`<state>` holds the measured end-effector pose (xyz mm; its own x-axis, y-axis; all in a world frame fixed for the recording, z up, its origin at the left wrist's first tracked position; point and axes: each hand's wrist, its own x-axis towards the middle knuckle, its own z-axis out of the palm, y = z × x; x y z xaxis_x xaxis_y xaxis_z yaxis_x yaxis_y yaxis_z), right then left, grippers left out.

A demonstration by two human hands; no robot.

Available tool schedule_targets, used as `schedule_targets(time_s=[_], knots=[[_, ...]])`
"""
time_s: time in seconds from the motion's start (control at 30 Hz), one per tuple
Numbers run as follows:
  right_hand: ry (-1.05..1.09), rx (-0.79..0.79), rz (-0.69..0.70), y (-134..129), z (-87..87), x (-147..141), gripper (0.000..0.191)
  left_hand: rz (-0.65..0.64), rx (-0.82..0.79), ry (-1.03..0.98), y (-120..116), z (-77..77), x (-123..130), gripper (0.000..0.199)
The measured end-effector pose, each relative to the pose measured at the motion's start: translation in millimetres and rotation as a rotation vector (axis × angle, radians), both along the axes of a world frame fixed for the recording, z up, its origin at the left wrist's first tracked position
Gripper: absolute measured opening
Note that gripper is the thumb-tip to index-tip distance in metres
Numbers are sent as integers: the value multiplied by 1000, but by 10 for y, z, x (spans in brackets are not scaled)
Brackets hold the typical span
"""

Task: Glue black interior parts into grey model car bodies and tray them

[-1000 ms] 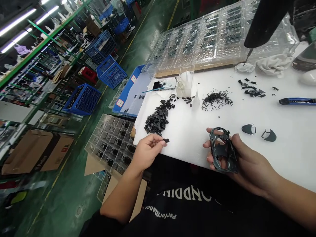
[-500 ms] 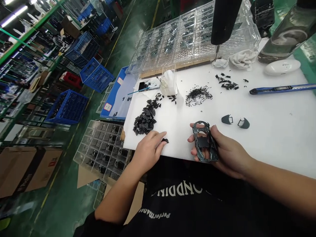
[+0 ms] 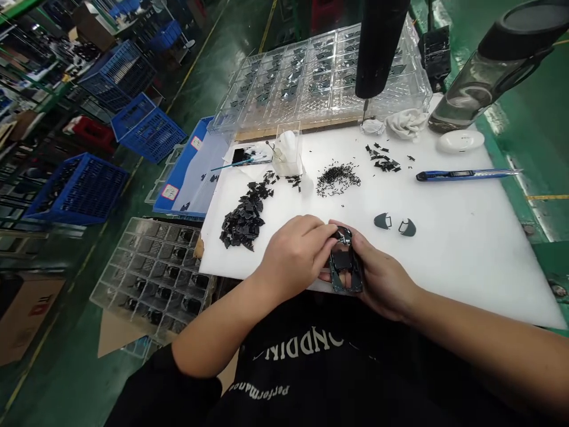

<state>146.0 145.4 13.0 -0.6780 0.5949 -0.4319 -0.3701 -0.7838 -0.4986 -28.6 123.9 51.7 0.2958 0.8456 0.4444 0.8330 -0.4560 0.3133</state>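
My right hand [image 3: 384,279] is wrapped round a dark car-shaped frame [image 3: 344,264] near the front edge of the white board. My left hand [image 3: 296,255] pinches a small black piece [image 3: 341,232] against the upper end of that frame; the fingers partly hide it. Left of my hands lies a heap of black flat pieces [image 3: 243,220]. Beyond them is a scatter of tiny black parts [image 3: 338,179]. To the right, two dark curved pieces [image 3: 382,221] rest on the board.
A black screwdriver [image 3: 382,53] hangs over the back of the board [image 3: 462,255]. A blue cutter [image 3: 466,175], a white oval object [image 3: 460,141] and a bottle [image 3: 475,77] are at right. Clear compartment trays [image 3: 311,77] stand behind and at lower left.
My left hand has moved right from the board's front edge to the frame, bringing the small black piece with it. The whole view has shifted slightly.
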Motion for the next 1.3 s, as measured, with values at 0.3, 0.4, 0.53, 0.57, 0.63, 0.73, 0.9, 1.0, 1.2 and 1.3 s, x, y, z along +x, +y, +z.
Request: schedule_targets(time_s=[0.3,0.4,0.53,0.57,0.63,0.73,0.9,1.0,1.2,1.3], knots=[[61,-21,-13,-3,4,-16,32,30,-72,101,120,-136,123,20],[38,-13,1,5,-6,-10,32,15,-158,41,140,-98,75,16],[1,-12,0,8,-10,-6,33,5,-293,-110,147,-58,10,16],[-3,-15,-2,6,-6,-5,33,23,-318,-150,144,-54,3,16],[-9,-16,-1,-2,5,-2,33,79,-359,-235,137,-53,7,14],[-24,-17,8,-16,25,-1,33,149,-407,-320,133,-58,48,11],[-42,-16,25,-22,31,-3,34,189,-408,-362,132,-75,104,9],[-49,-22,17,-15,28,4,36,204,-453,-466,104,-95,73,11],[-95,26,31,22,96,31,34,190,-606,-732,8,-122,-9,27],[-179,47,53,46,145,46,27,156,-621,-763,-37,-103,18,28]])
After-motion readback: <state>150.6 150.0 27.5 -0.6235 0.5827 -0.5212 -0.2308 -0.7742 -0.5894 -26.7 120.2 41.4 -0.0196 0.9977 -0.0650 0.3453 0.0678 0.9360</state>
